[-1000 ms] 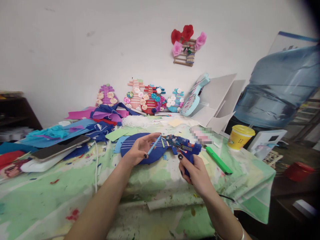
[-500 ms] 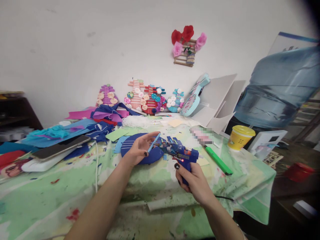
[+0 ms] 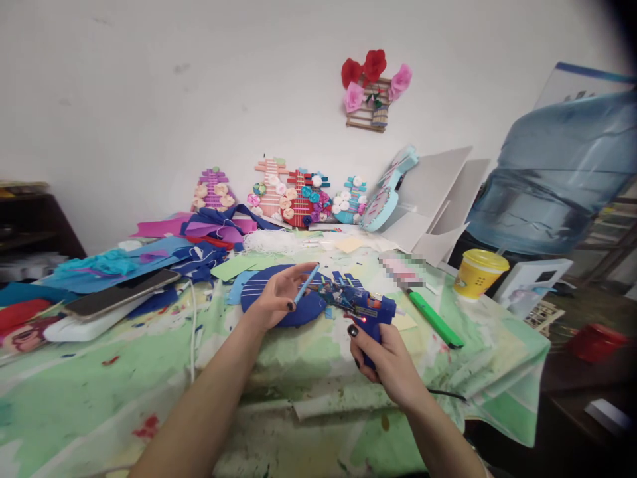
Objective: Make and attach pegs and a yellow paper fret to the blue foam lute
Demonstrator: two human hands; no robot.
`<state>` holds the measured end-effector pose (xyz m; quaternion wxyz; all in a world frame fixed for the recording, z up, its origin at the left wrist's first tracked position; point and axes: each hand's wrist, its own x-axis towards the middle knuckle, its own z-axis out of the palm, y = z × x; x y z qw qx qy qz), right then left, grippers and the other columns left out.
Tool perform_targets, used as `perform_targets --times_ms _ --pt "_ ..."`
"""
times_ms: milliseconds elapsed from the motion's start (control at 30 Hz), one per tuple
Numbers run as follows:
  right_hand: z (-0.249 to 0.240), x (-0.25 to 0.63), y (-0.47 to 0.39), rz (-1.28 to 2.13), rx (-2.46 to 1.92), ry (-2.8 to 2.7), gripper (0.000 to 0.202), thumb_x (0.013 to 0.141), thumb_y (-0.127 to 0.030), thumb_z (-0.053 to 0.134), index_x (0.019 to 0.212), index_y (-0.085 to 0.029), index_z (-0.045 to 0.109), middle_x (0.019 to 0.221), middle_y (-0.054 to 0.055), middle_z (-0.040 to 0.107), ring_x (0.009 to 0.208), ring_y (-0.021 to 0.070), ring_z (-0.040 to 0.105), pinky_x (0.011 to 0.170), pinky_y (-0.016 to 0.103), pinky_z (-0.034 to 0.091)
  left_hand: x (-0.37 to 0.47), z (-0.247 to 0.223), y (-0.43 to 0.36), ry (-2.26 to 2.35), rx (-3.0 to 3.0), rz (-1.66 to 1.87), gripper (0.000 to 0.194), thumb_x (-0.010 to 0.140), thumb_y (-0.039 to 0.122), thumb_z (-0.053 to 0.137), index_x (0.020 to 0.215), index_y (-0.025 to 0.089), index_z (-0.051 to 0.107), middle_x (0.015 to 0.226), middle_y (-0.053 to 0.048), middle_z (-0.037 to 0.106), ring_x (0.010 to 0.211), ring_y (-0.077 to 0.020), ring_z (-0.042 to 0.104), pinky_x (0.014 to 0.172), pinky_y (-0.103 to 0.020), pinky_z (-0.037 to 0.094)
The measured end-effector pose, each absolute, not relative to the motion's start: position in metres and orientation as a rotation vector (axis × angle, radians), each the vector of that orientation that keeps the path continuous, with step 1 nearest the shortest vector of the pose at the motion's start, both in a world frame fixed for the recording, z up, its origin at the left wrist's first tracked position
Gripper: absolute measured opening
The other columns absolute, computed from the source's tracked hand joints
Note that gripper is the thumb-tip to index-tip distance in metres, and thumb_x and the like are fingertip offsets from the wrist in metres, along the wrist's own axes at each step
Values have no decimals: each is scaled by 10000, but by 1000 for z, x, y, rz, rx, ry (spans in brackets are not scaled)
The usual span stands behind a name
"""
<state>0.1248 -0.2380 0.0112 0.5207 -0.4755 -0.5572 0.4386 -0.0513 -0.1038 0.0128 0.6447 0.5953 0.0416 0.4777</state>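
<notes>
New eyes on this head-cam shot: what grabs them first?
Probably the blue glue gun at centre, red light glowing, gripped in the right hand beside the light-blue strip pinched in the left hand. Next, the flower-trimmed, guitar-shaped crafts lined up behind, and the big water bottle at far right.

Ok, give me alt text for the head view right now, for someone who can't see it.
The left hand holds a thin light-blue strip over a dark-blue, lute-shaped piece with white strings, while the right hand grips a blue glue gun pointed toward the strip. Behind, flower-decorated instrument shapes stand near a pale wall.
</notes>
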Motion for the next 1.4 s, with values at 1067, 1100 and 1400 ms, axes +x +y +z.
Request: perform_targets --times_ms 1067,1100,1400 --pt "8 123 -242 1135 -1081 -1311 396 770 -474 543 567 -159 416 444 -60 393 310 17 305 308 160 172 -50 16 -107 125 1353 1099 730 400 319 819 1081 139 627 1193 -142 563 1059 -293 512 835 -317 425" --pt "7 123 -243 1140 -1079 -1324 400 771 -477 542 563 -159 415 436 -62 387 309 18 304 308 160 175 -50 17 -107 133 1345 1098 726 396 311 819 1075 139 630 1190 -141 563 1046 -287 516 809 -305 433" --pt "5 122 -248 1195 -1077 -1308 411 760 -502 549 573 -157 425 435 -66 386 308 17 308 303 155 176 -51 13 -104 128 1331 1104 710 406 282 814 1079 150 632 1207 -121 548 976 -226 519 766 -261 437"
